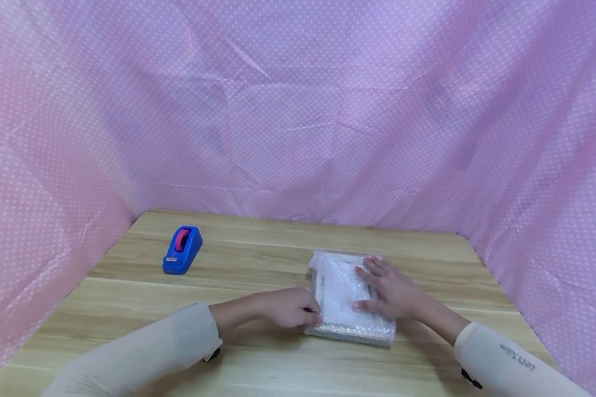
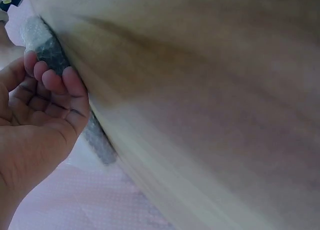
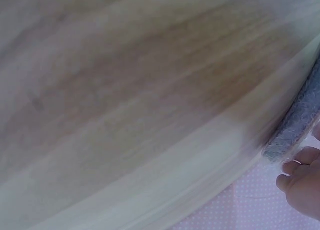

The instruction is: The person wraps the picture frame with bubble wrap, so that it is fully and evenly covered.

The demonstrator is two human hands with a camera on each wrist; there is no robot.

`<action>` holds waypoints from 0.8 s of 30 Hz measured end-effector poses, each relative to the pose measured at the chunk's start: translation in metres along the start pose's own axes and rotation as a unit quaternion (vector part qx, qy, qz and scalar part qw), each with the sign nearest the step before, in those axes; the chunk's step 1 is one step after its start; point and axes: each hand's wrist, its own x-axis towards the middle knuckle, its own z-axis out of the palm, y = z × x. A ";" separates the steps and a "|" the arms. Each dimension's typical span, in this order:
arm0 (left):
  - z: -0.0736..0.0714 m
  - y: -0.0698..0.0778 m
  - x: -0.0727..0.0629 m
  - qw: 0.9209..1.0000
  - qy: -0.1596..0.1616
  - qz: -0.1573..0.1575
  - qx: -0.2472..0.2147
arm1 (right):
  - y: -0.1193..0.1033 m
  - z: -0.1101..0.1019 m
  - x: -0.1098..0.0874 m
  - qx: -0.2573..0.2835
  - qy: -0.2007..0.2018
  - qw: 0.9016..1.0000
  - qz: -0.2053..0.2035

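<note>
A flat rectangular package in clear bubble wrap (image 1: 340, 292) lies on the wooden table. At its near left edge, my left hand (image 1: 290, 306) pinches the wrap between thumb and curled fingers. The left wrist view shows those fingertips (image 2: 54, 81) against the wrapped side (image 2: 100, 140). My right hand (image 1: 394, 289) rests on top of the package toward its right side, fingers spread. In the right wrist view only part of the right hand (image 3: 305, 185) shows, beside the package's grey wrapped edge (image 3: 292, 127). What is inside the wrap is mostly hidden.
A blue tape dispenser (image 1: 182, 251) with a pink core stands at the back left of the wooden table (image 1: 248, 248). Pink dotted cloth (image 1: 288, 138) hangs round the back and both sides of the table.
</note>
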 end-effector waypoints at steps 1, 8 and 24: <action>0.000 -0.001 0.000 1.000 0.009 -0.005 0.001 | 0.000 -0.001 0.000 0.000 0.001 1.000 -0.001; -0.011 0.002 0.005 0.974 0.115 -0.019 0.195 | -0.001 -0.002 0.000 -0.002 0.003 1.000 0.003; -0.030 -0.018 0.020 0.960 0.008 -0.016 0.280 | -0.004 -0.001 0.003 0.006 0.006 1.000 0.019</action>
